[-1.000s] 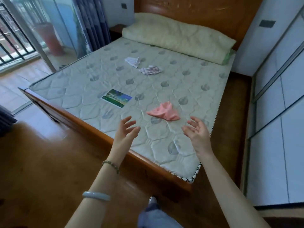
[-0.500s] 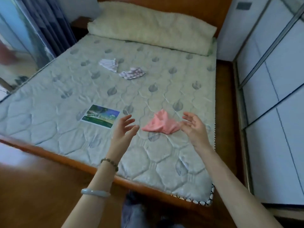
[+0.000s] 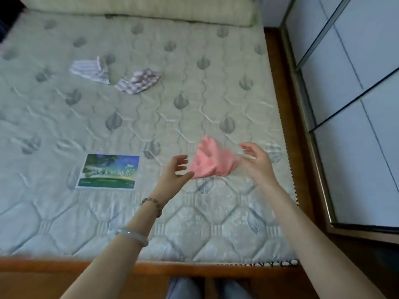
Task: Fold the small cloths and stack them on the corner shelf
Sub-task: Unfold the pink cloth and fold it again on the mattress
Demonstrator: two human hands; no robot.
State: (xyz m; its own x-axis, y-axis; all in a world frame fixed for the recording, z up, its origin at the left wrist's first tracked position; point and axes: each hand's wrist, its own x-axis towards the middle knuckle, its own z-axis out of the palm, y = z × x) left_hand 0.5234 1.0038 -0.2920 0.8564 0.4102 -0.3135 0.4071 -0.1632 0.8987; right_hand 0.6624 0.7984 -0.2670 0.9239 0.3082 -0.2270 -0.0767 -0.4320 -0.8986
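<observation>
The left hand [image 3: 174, 172] and right hand [image 3: 257, 162], fingers loosely spread, flanked the pink cloth [image 3: 210, 161] on the mattress [image 3: 216, 100]; blur hid whether the right touched it. A striped cloth [image 3: 90, 69] and checked cloth [image 3: 138, 82] lay well beyond, side by side.

The mattress [image 3: 194, 223] carries a pink cloth [image 3: 210, 161], two patterned cloths [image 3: 90, 70] [image 3: 138, 80], a picture card [image 3: 109, 171] and a pillow [image 3: 138, 8].
</observation>
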